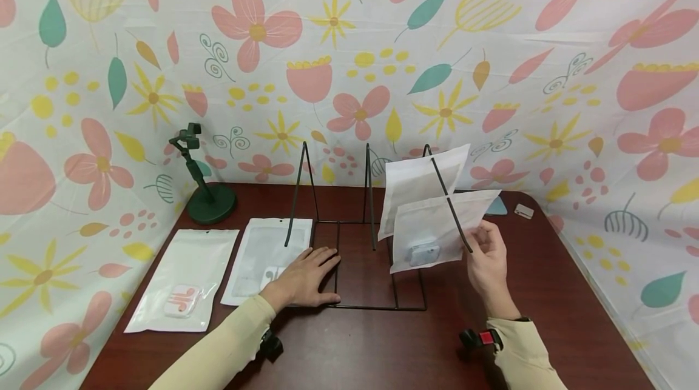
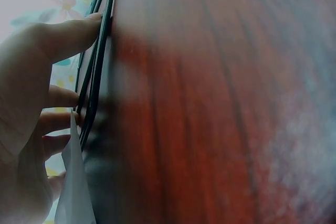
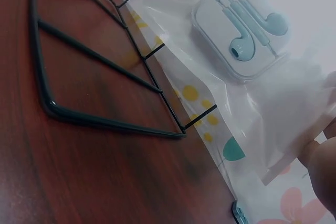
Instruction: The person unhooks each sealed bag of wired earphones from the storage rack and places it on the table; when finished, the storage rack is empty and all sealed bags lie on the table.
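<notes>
In the wire rack [image 1: 377,309], a passage is left free between the left upright [image 1: 295,196] and the middle upright [image 1: 372,208]; the right space is blocked by white bags [image 1: 420,220], the front-left corner by the left hand [image 1: 310,278].

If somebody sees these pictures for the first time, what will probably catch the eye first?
Probably the flowered backdrop, bright across the head view behind the dark table. Next come two white pouches at the right end of the black wire rack, the right hand pinching the nearer one's edge. The boxed earphones in that pouch stand out near the top of the right wrist view.
</notes>
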`<state>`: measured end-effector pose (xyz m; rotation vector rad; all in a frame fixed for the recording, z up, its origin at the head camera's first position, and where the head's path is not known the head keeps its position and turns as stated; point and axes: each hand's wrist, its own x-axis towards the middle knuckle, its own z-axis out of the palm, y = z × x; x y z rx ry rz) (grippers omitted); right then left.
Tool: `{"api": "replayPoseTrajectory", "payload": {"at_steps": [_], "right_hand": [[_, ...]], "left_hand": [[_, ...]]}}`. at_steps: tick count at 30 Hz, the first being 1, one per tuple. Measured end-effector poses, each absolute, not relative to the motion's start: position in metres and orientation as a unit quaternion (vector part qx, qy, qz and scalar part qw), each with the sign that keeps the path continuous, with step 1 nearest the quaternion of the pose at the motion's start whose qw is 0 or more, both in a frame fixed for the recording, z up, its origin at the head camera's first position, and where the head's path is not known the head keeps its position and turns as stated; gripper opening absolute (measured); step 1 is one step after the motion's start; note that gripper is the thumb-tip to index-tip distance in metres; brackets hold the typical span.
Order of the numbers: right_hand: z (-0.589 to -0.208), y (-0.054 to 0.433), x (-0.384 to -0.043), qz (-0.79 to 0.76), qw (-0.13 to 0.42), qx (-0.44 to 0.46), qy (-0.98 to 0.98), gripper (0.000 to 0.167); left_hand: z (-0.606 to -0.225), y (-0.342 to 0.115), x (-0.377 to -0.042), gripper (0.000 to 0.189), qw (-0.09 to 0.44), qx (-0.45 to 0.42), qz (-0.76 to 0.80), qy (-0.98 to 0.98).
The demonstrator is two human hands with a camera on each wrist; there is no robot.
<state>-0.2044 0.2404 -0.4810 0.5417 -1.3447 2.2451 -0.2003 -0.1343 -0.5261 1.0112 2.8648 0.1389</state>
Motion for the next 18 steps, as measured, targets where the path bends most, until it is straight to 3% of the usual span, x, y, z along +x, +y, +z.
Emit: {"api": "replayPoseTrajectory", "payload": {"at_steps": [18], "right_hand": [[-0.484, 0.245, -0.192, 0.816, 0.238, 0.193, -0.489, 0.03]], "left_hand": [[-0.527, -0.135, -0.201, 0.088, 0.035, 0.343, 0.045, 0.938]]}}
